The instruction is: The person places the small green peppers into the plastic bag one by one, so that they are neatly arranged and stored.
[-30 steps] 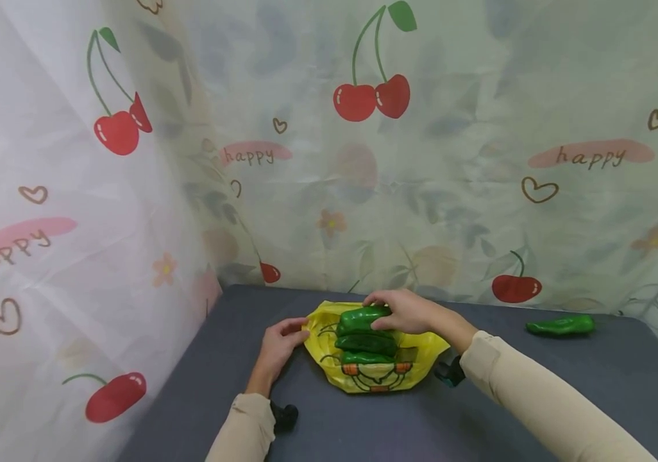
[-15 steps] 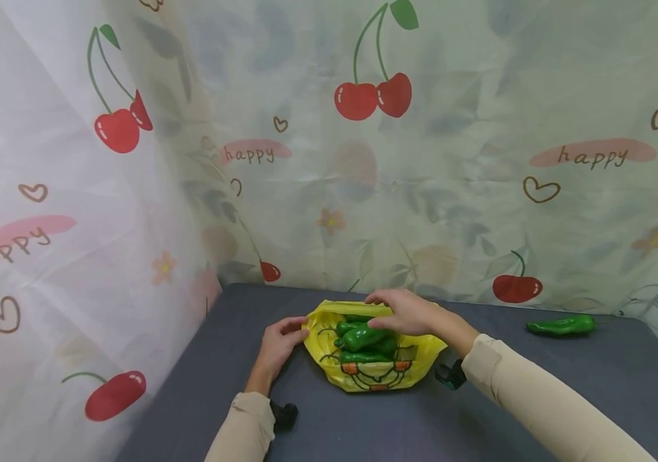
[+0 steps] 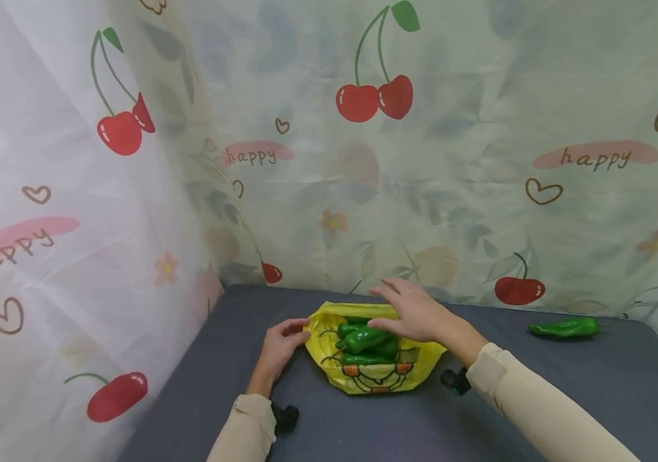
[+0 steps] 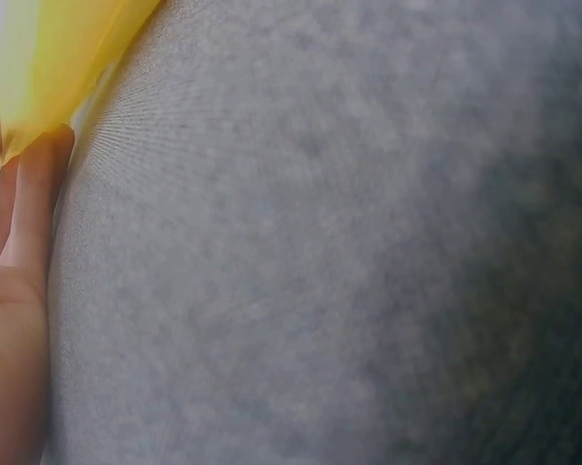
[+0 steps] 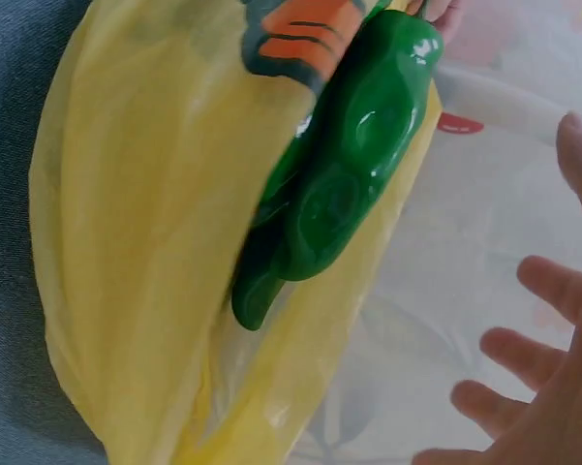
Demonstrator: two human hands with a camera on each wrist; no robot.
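A yellow plastic bag point(image 3: 426, 367) with a cartoon print lies on the grey table, its mouth facing me. Several glossy green peppers point(image 3: 367, 340) are inside it. My left hand point(image 3: 279, 348) pinches the left edge of the bag's mouth; in the left wrist view the yellow film point(image 4: 63, 58) passes between thumb and fingers. Over the bag's right side hovers my right hand point(image 3: 417, 313), fingers spread and holding nothing. The right wrist view shows that hand point(image 5: 552, 387) apart from the topmost pepper point(image 5: 363, 145). The lower peppers are partly hidden by the bag's front.
One more green pepper point(image 3: 565, 328) lies alone at the back right of the grey table point(image 3: 352, 430). A cloth printed with cherries point(image 3: 375, 99) hangs behind the table and along its left side.
My right hand has let go of a pepper, which now rests on the others in the bag, and has lifted slightly with fingers spreading. The left hand keeps its place.
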